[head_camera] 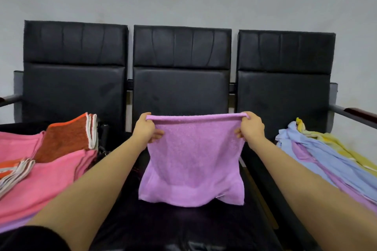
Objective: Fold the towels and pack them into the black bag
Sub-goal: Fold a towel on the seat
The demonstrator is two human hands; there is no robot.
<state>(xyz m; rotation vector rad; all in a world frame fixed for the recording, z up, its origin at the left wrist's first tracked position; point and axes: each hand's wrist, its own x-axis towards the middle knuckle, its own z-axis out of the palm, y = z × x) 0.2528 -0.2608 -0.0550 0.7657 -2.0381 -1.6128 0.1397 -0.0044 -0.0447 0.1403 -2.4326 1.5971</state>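
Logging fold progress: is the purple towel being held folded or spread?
Folded: the purple towel hangs doubled over, fold along its top edge, gripped by left hand and right hand.

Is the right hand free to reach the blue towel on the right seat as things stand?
Probably not yet. The right hand grips a top corner of the purple towel, which the left hand holds too. Nothing lies between it and the blue towel; it must let go first.

Held towel over middle seat; folded stack left, unfolded heap right.
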